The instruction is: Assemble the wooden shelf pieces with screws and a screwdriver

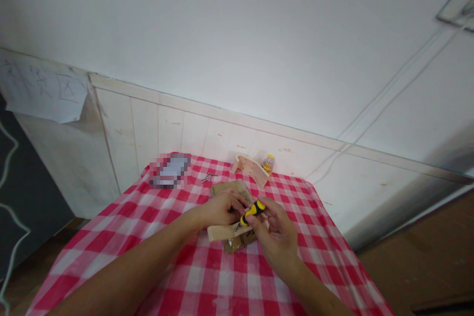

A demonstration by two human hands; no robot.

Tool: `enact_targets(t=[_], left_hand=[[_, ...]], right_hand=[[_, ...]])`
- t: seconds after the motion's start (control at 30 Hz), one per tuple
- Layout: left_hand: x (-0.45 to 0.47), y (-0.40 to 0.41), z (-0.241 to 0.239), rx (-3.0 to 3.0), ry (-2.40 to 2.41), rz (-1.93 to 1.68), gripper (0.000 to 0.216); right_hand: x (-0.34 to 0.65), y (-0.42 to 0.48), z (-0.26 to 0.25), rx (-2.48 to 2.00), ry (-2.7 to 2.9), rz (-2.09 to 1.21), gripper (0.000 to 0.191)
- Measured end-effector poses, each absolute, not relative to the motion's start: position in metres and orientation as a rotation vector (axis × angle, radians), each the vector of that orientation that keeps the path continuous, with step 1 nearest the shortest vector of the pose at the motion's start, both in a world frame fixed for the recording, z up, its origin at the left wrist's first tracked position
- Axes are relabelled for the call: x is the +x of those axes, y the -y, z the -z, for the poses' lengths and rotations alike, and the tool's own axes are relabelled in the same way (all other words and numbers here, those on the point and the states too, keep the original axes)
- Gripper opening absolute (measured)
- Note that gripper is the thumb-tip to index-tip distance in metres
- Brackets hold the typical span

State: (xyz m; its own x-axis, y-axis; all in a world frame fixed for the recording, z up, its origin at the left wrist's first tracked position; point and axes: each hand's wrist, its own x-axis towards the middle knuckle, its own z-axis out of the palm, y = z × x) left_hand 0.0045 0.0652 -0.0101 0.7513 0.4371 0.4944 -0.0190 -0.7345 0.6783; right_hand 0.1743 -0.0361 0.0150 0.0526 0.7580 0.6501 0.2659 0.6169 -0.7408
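Note:
My right hand (pixel 277 231) grips a short yellow and black screwdriver (pixel 252 211), its tip pointing down and left at a light wooden piece (pixel 222 232). My left hand (pixel 222 207) is closed over the top of that wooden piece, holding it against a brown cardboard sheet (pixel 237 244) on the red and white checked tablecloth (pixel 177 266). What lies under the left fingers is hidden.
Farther back on the cloth lie a curved wooden part (pixel 252 168), a small yellow-capped container (pixel 268 163), a few loose screws (pixel 208 177) and a blurred grey object (pixel 171 170). A white panelled wall (pixel 166 128) stands behind the table. A paper sheet (pixel 44 91) hangs at left.

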Motion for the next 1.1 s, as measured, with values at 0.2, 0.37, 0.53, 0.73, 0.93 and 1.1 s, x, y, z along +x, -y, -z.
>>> enact_targets(t=[0.2, 0.37, 0.53, 0.73, 0.93, 1.1], left_hand=[[0.0041, -0.0647, 0.0090, 2.258, -0.282, -0.854, 0.019], [0.0038, -0.0673, 0.0104, 2.270, -0.307, -0.845, 0.019], [0.0039, -0.0665, 0.0059, 2.266, -0.267, -0.862, 0.018], [0.0027, -0.0636, 0.0027, 2.259, -0.375, -0.766, 0.016], [0.0015, -0.0635, 0.0049, 2.264, -0.373, -0.811, 0.018], [0.0019, -0.0620, 0.0011, 2.272, -0.372, -0.800, 0.019]], right_hand=[[0.1724, 0.0345, -0.0187, -0.879, 1.542, -0.449, 0.031], [0.1721, 0.0315, -0.0185, -0.841, 1.523, -0.475, 0.033], [0.1725, 0.0292, -0.0186, -0.808, 1.486, -0.518, 0.034], [0.1741, 0.0315, -0.0182, -0.822, 1.525, -0.492, 0.032], [0.1752, 0.0380, -0.0172, -0.780, 1.609, -0.554, 0.038], [0.1747, 0.0349, -0.0148, -0.786, 1.574, -0.545, 0.038]])
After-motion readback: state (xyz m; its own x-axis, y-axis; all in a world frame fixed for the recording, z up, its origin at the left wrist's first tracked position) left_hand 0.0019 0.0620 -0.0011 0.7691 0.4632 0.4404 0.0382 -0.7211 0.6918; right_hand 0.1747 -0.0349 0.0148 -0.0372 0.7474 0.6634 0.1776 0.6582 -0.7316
